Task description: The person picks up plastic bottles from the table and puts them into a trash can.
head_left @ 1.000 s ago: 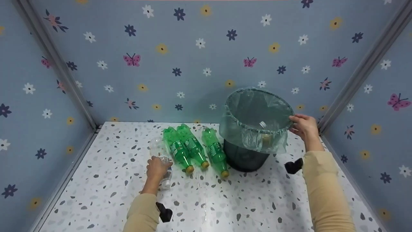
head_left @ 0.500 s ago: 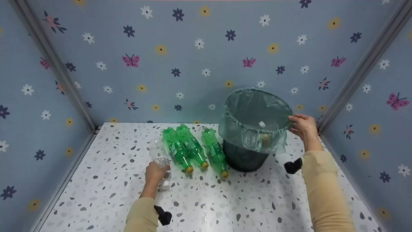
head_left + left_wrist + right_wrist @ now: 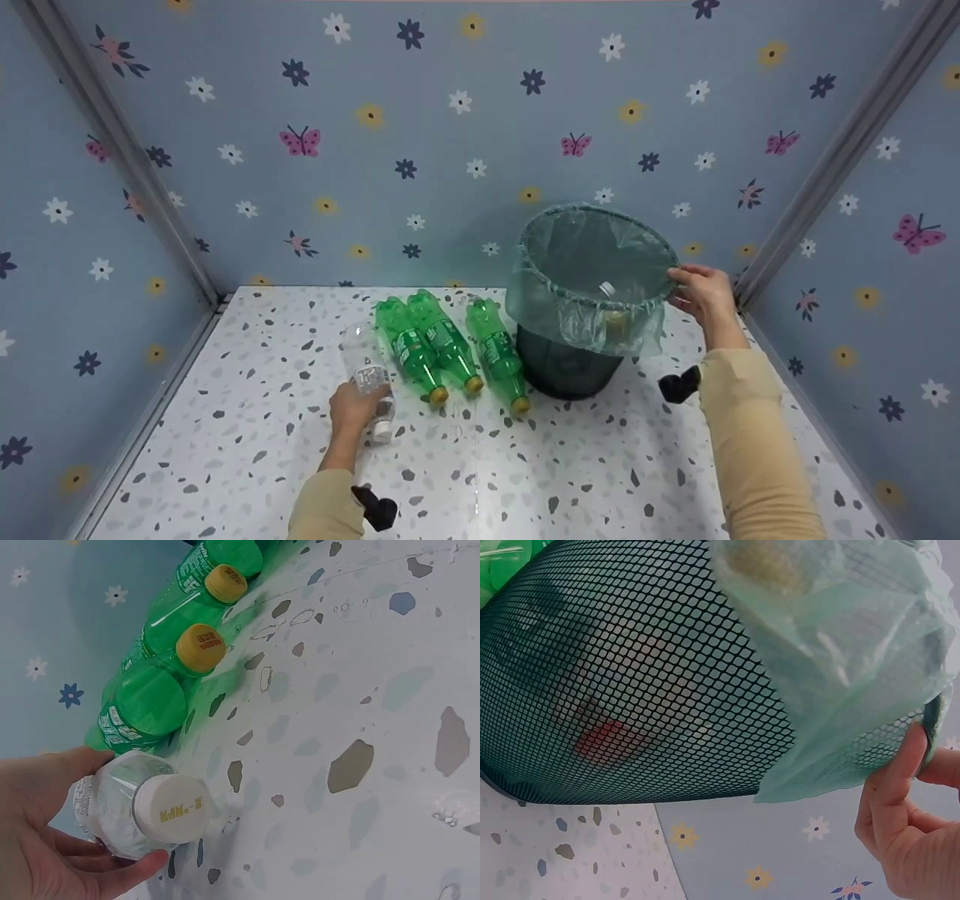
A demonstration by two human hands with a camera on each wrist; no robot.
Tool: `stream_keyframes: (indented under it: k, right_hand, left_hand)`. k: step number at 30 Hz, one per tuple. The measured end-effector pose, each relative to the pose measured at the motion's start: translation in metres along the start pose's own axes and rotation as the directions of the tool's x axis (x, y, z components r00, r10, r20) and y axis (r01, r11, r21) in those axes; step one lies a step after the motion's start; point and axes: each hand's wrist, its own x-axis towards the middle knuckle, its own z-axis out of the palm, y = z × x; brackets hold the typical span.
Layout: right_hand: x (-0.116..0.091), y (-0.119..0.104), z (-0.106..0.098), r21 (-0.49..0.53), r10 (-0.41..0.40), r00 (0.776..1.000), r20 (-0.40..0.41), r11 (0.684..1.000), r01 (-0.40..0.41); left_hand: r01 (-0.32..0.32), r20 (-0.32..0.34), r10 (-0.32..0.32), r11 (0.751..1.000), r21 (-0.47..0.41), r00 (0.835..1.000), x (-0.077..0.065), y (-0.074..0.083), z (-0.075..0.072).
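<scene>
My left hand [image 3: 352,409] curls round a clear plastic bottle [image 3: 367,367] with a white cap, lying at the left of the table. In the left wrist view, thumb and fingers wrap the bottle's sides just behind the white cap [image 3: 172,808]. My right hand [image 3: 705,292] pinches the rim of a dark mesh trash can [image 3: 630,690] at its right side. A thin green trash bag [image 3: 585,322] lines the can and folds over its rim. Inside, a white bottle cap [image 3: 607,289] shows, and something red [image 3: 604,741] shows through the mesh.
Three green bottles [image 3: 411,351] with yellow caps lie between my left hand and the can, caps toward me. The speckled white table [image 3: 465,480] meets a flowered blue wall [image 3: 420,135] behind and side walls left and right.
My left hand has slid down the clear bottle toward its capped end, leaving more of the label visible. My right hand stays on the rim.
</scene>
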Motion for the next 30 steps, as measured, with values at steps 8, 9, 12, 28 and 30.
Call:
stream_keyframes:
  k: [8, 9, 12, 28, 30]
  right_hand:
    - [0.0, 0.001, 0.001, -0.009, -0.009, 1.0, -0.01, 1.0, 0.009]
    - [0.0, 0.001, 0.001, -0.001, -0.011, 1.0, -0.008, 1.0, 0.011]
    - [-0.002, 0.001, 0.001, 0.006, -0.019, 1.0, -0.003, 1.0, 0.019]
    - [0.002, 0.002, 0.003, 0.005, -0.007, 0.999, -0.037, 1.0, 0.007]
    - [0.003, 0.003, 0.002, -0.021, -0.007, 1.0, -0.021, 1.0, 0.006]
  left_hand:
    - [0.004, -0.017, -0.004, 1.0, -0.014, 1.0, -0.001, -0.005, -0.002]
    - [-0.009, -0.026, 0.008, 1.0, -0.012, 1.0, -0.002, -0.005, -0.003]
    - [-0.037, -0.044, 0.036, 0.999, -0.019, 0.998, -0.004, -0.004, -0.003]
    - [-0.146, -0.089, 0.139, 0.986, -0.079, 0.986, -0.017, 0.011, -0.006]
    - [-0.17, -0.1, 0.162, 0.982, -0.081, 0.982, -0.019, 0.015, -0.006]
